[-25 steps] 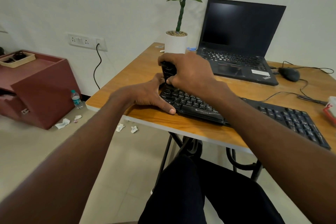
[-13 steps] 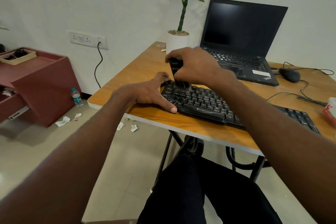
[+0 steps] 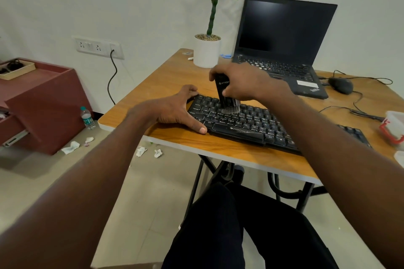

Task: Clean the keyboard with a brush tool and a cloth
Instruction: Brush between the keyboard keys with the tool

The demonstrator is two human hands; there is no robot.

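Observation:
A black keyboard [image 3: 247, 124] lies at an angle near the front edge of the wooden table [image 3: 166, 81]. My right hand [image 3: 244, 82] grips a black brush tool [image 3: 225, 98] held upright, its grey bristles down on the upper key rows left of centre. My left hand [image 3: 175, 109] rests on the table against the keyboard's left end, thumb along the front corner and fingers round the far corner. My right forearm hides the keyboard's right part. No cloth is in view.
A black laptop [image 3: 282, 50] stands open at the back, a white potted plant [image 3: 206, 50] to its left. A black mouse [image 3: 341, 85] with cable lies right. A red-rimmed container [image 3: 393, 129] sits at the right edge. Paper scraps and a bottle [image 3: 87, 118] litter the floor.
My right hand has swept the brush rightward along the keys, from the keyboard's far-left corner toward its middle. My left hand has stayed at the left end.

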